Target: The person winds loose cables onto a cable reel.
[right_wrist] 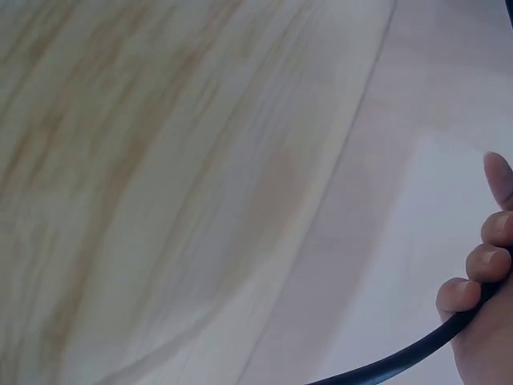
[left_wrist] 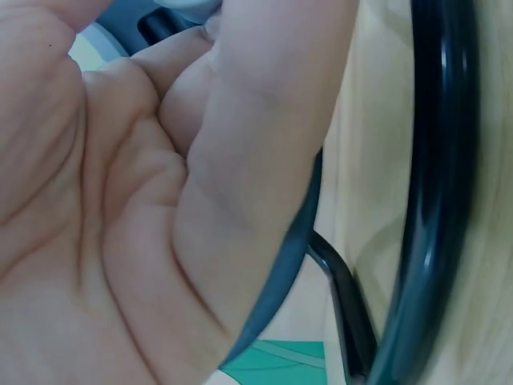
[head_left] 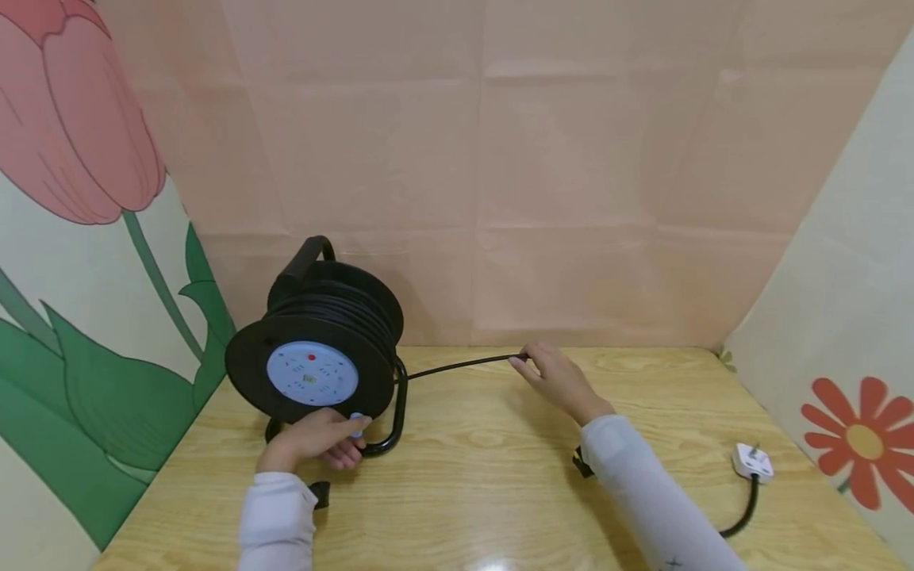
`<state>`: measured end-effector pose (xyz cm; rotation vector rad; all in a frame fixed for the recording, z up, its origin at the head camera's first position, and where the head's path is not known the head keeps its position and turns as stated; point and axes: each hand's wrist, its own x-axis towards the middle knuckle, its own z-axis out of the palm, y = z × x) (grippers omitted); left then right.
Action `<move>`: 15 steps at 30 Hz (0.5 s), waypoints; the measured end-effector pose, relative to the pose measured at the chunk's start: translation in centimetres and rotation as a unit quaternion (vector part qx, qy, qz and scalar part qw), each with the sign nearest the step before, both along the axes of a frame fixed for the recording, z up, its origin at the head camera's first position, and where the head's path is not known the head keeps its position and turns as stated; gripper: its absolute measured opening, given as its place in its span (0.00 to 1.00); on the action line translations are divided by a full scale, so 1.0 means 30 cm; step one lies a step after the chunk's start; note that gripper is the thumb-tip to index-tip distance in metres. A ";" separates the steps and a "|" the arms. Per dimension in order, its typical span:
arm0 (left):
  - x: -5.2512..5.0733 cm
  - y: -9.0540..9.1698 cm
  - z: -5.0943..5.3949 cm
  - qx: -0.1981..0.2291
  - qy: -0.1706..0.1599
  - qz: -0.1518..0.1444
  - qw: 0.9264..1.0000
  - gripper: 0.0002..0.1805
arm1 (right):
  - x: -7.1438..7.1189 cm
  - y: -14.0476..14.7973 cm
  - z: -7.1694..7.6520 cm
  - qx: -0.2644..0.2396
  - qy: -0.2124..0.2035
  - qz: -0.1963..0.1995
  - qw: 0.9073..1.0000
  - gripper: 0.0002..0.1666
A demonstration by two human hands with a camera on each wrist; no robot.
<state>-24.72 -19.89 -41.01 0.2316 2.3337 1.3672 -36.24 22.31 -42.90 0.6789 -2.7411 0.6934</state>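
Observation:
A black cable reel (head_left: 339, 317) stands at the left of the table, its round light-blue socket panel (head_left: 312, 373) facing me. My left hand (head_left: 314, 436) pinches the small light-blue knob (head_left: 356, 427) at the lower edge of the reel's front disc. In the left wrist view the palm of that hand (left_wrist: 144, 216) fills much of the picture. From the reel's right side a black cable (head_left: 457, 365) runs out to my right hand (head_left: 560, 382), which grips it above the table. The right wrist view shows curled fingers (right_wrist: 461, 295) around the cable (right_wrist: 393, 365).
A white plug (head_left: 752, 461) on a black cord lies at the table's right. The reel's black tube frame (head_left: 401, 404) rests on the wooden table (head_left: 457, 492). Behind is a pinkish backdrop (head_left: 571, 174); flower-printed panels (head_left: 785, 341) stand at both sides.

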 end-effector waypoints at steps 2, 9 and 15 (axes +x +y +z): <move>-0.004 -0.009 -0.009 0.001 -0.002 0.004 1.000 0.30 | 0.007 -0.007 0.005 0.001 0.012 0.003 1.000 0.14; -0.007 -0.040 -0.028 0.007 0.002 0.010 1.000 0.30 | 0.019 -0.034 0.008 -0.012 0.068 0.016 0.997 0.08; -0.002 -0.063 -0.034 0.005 0.005 0.018 1.000 0.29 | 0.016 -0.066 0.006 -0.032 0.113 0.015 0.993 0.09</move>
